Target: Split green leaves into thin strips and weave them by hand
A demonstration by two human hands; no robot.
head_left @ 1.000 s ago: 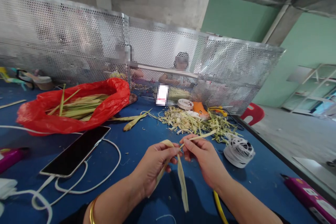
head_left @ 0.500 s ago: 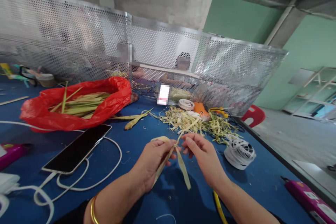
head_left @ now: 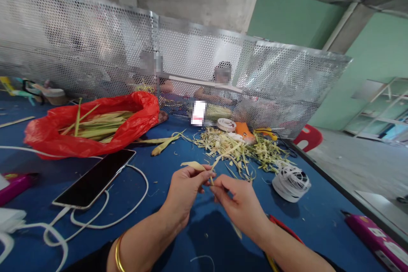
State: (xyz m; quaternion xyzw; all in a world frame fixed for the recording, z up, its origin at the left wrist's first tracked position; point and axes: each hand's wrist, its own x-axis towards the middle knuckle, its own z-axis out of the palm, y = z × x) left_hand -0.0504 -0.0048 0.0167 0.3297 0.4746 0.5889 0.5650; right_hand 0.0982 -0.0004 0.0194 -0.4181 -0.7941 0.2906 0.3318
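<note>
My left hand (head_left: 184, 191) and my right hand (head_left: 237, 206) meet over the blue table (head_left: 165, 178), both pinched on a pale dry leaf strip (head_left: 194, 165). The strip's folded end sticks out above my left fingers; a thin tail runs up toward the pile of shreds. A lower end of the strip shows under my right hand. A gold bangle (head_left: 117, 255) is on my left wrist.
A red plastic bag (head_left: 95, 129) of green-yellow leaves lies at left. A phone (head_left: 94, 177) on a white cable sits near it. Leaf shreds (head_left: 242, 146), a spool of white string (head_left: 290, 182), purple tools (head_left: 376, 238) and a perforated metal screen (head_left: 178, 63) with people behind it.
My right hand moved down and left, closing against my left hand on the strip. The long hanging ends of the strip are now mostly hidden under my hands.
</note>
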